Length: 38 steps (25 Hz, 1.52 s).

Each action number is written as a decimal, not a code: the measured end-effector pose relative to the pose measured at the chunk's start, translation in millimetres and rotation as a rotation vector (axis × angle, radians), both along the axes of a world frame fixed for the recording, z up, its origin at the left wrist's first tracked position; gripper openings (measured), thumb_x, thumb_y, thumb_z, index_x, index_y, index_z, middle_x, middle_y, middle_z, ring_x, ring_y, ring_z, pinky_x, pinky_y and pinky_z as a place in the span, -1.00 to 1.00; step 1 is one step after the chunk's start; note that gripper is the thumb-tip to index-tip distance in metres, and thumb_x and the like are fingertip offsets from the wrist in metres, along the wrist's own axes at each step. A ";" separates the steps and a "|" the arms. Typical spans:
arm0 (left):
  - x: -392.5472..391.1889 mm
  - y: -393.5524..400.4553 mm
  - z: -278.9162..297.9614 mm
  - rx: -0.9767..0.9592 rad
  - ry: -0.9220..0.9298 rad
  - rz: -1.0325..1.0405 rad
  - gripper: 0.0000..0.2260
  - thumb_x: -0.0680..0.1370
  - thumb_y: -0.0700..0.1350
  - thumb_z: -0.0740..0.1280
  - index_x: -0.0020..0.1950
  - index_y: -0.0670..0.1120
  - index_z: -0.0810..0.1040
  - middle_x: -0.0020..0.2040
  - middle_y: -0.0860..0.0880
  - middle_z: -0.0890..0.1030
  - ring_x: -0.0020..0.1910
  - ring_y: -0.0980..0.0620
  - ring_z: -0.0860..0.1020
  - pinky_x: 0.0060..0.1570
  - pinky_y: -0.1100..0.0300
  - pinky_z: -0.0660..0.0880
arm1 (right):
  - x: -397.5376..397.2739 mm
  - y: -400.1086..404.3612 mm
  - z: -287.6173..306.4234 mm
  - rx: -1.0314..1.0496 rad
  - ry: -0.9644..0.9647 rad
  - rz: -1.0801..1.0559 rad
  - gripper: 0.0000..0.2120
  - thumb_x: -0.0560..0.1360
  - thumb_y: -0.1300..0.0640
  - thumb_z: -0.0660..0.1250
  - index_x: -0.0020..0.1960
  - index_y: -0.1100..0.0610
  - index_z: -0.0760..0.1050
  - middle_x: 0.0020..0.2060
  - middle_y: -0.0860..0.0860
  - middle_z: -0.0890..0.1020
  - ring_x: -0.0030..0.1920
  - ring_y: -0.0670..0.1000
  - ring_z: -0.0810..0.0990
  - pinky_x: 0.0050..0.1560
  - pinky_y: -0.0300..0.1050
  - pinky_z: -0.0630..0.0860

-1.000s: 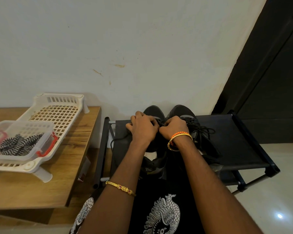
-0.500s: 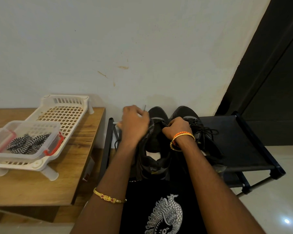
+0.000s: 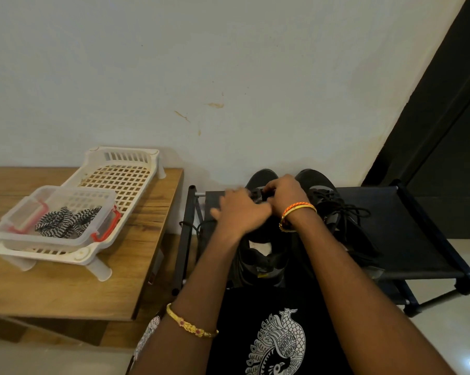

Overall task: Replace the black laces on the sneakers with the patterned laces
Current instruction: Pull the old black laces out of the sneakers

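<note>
The left hand (image 3: 240,212) has come back from the side onto the left sneaker (image 3: 261,239) — blurred, grip unclear; right hand (image 3: 285,194) pinches its black lace (image 3: 258,194), fingertips hidden.

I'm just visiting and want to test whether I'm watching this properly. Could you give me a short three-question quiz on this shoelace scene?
1. True or false: the patterned laces are already threaded into a sneaker.
2. Which sneaker are both hands working on? A) left sneaker B) right sneaker
3. Fill in: the clear container sits in a white ____.

Key
1. False; they lie in the container.
2. A; left hand and right hand meet over it.
3. Basket.
</note>
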<state>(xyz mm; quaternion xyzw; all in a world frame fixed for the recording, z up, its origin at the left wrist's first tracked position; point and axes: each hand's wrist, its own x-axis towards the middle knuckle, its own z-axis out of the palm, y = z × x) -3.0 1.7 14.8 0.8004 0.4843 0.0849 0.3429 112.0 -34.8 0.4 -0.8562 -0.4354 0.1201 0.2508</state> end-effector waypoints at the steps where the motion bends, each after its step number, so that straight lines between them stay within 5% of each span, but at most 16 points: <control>1: 4.6 -2.5 -3.4 -0.049 0.028 -0.063 -0.61 0.42 0.00 0.27 0.22 -0.08 0.47 0.29 -0.13 0.39 0.33 -0.18 0.33 0.29 -0.14 0.24 | 0.7 3.7 -1.6 -0.039 -0.040 0.003 -0.74 0.46 0.29 0.31 0.10 0.14 0.62 0.14 0.19 0.48 0.08 0.22 0.54 0.15 0.04 0.51; 6: 14.4 -5.8 -19.0 0.092 -0.018 -0.033 -0.74 0.51 -0.13 0.24 0.17 -0.14 0.51 0.21 -0.21 0.39 0.17 -0.25 0.43 0.08 -0.01 0.42 | -0.8 8.2 -6.3 -0.041 -0.145 -0.044 -0.82 0.51 0.25 0.29 0.02 0.11 0.63 0.08 0.15 0.47 0.05 0.19 0.53 0.02 0.02 0.53; 11: 14.8 -12.0 -29.9 0.171 -0.050 0.028 -0.78 0.57 -0.16 0.20 0.13 -0.19 0.56 0.21 -0.22 0.39 0.12 -0.24 0.44 0.10 -0.02 0.45 | -2.9 4.9 -4.6 0.056 -0.076 -0.139 -0.87 0.50 0.17 0.32 -0.09 0.13 0.65 0.02 0.10 0.56 -0.03 0.17 0.58 -0.03 -0.01 0.55; 15: 12.6 -11.1 -30.7 0.205 -0.030 0.041 -0.79 0.58 -0.18 0.20 0.16 -0.19 0.54 0.24 -0.21 0.36 0.18 -0.21 0.42 0.16 -0.01 0.43 | 13.3 -0.3 -0.5 0.286 0.167 -0.410 -0.91 0.41 0.25 0.35 -0.24 0.18 0.62 -0.23 0.14 0.66 -0.20 0.16 0.63 -0.05 0.02 0.61; 19: 14.5 -13.8 -29.5 0.200 -0.036 0.044 -0.74 0.59 -0.20 0.18 0.26 -0.15 0.50 0.26 -0.20 0.34 0.20 -0.21 0.41 0.17 -0.01 0.43 | 31.7 -9.3 -2.4 0.438 0.624 -0.698 -0.89 0.45 0.31 0.32 -0.25 0.27 0.55 -0.28 0.16 0.59 -0.41 0.09 0.55 -0.36 -0.02 0.61; 22: 13.0 -13.5 -28.5 0.155 -0.092 0.068 -0.71 0.59 -0.19 0.18 0.29 -0.12 0.50 0.23 -0.18 0.36 0.16 -0.19 0.43 0.11 0.06 0.42 | 28.1 -6.0 -4.0 0.346 0.343 -0.551 -0.91 0.42 0.25 0.28 -0.20 0.20 0.56 -0.09 0.19 0.60 -0.13 0.22 0.61 -0.05 0.04 0.59; 27: 11.7 -13.1 -30.5 0.114 -0.155 0.095 -0.72 0.57 -0.17 0.20 0.24 -0.08 0.55 0.15 -0.16 0.38 0.06 -0.20 0.47 -0.08 0.12 0.37 | -1.6 -1.8 2.7 -0.024 -0.115 -0.042 -0.78 0.42 0.14 0.36 0.06 0.01 0.60 0.24 0.08 0.38 0.31 0.15 0.27 0.29 0.08 0.26; 30: 12.6 -12.6 -32.0 0.123 -0.154 0.104 -0.72 0.56 -0.18 0.18 0.22 -0.07 0.56 0.12 -0.16 0.38 0.04 -0.21 0.47 -0.05 0.04 0.43 | -13.3 4.5 -4.8 -0.139 -0.137 -0.050 -0.74 0.49 0.15 0.31 0.16 0.02 0.56 0.28 0.11 0.35 0.34 0.16 0.23 0.31 0.12 0.21; 38: 10.1 -15.9 -27.6 0.135 -0.131 0.130 -0.68 0.58 -0.17 0.21 0.32 -0.02 0.50 0.18 -0.14 0.38 0.13 -0.16 0.46 0.03 0.01 0.46 | -0.9 -8.8 4.3 0.148 0.020 -0.273 -0.94 0.46 0.13 0.35 -0.09 0.06 0.59 0.21 0.08 0.37 0.22 0.11 0.40 0.26 0.08 0.27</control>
